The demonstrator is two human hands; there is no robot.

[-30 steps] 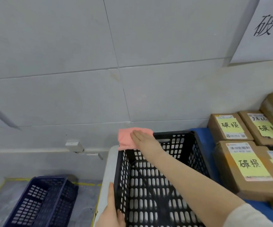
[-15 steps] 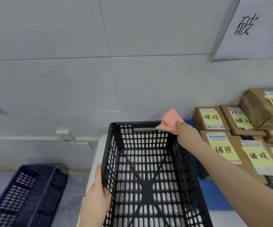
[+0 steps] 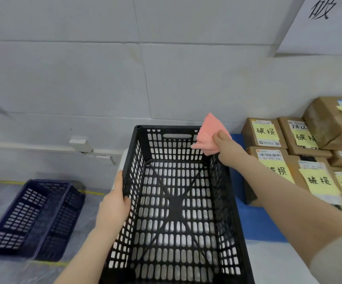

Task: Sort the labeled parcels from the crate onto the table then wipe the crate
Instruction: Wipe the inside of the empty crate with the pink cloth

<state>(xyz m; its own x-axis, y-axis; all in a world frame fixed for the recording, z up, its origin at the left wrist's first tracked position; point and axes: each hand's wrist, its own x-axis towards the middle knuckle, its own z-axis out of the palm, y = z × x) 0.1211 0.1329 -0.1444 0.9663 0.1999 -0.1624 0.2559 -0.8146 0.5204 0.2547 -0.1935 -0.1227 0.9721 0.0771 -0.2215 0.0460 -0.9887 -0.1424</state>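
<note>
Pinching a pink cloth (image 3: 206, 136), right grip (image 3: 228, 149) hovers at the crate's (image 3: 133, 152) far-right corner; left grip (image 3: 114, 208) clasps its left rim.

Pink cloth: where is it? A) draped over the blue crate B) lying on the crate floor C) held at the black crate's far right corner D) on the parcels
C: the right hand grips the pink cloth at the far right corner of the black crate.
</note>
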